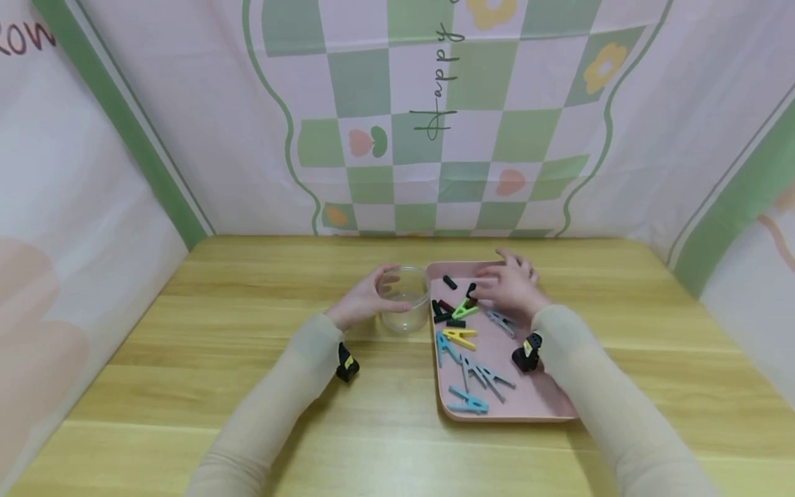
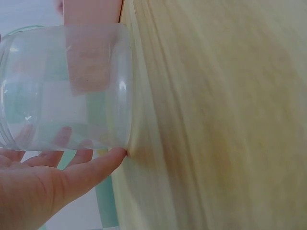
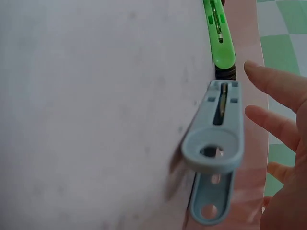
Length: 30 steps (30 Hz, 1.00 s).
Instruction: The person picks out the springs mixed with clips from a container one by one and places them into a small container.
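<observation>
A round clear plastic jar (image 1: 405,310) stands on the table beside the tray. My left hand (image 1: 368,298) holds it from the left, thumb in front and fingers round the back. In the left wrist view, the fingers of the left hand (image 2: 57,179) lie along the wall of the jar (image 2: 72,91). My right hand (image 1: 512,284) hovers over the far part of the pink tray (image 1: 528,404), fingers spread and holding nothing. Its fingertips are near a green clothespin (image 1: 464,310) and some small black pieces. A grey clothespin (image 3: 216,129) is close to the right hand (image 3: 283,129) in the right wrist view.
Yellow (image 1: 459,337), blue (image 1: 468,402) and grey clothespins lie scattered in the tray's left half. Several small black pieces (image 1: 456,323) cluster near its far left corner. A patterned cloth (image 1: 416,186) hangs behind the wooden table (image 1: 261,290).
</observation>
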### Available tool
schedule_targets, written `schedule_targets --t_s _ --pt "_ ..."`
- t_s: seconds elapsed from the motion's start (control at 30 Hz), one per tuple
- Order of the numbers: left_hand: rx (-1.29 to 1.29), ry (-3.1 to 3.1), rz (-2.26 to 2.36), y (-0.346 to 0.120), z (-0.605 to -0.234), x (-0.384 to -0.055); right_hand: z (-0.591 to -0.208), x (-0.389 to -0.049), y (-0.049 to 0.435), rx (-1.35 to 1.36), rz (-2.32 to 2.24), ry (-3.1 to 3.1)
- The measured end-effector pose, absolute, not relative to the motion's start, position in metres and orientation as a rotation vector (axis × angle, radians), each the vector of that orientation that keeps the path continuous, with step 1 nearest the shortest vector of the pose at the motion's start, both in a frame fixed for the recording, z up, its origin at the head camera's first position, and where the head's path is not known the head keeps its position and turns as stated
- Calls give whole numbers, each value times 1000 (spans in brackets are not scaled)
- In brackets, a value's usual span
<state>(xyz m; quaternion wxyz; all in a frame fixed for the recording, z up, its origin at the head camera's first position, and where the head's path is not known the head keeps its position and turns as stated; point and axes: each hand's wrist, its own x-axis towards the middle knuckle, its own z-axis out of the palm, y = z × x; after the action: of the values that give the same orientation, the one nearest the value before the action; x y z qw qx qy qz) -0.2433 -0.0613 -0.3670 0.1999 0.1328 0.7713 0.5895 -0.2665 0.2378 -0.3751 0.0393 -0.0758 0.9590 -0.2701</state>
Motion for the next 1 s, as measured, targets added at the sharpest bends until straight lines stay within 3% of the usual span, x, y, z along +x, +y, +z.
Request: schedule_targets --t_s 1.0 --pt "399 2176 1618 -63 -373 -250 -380 -266 232 -243 -771 2972"
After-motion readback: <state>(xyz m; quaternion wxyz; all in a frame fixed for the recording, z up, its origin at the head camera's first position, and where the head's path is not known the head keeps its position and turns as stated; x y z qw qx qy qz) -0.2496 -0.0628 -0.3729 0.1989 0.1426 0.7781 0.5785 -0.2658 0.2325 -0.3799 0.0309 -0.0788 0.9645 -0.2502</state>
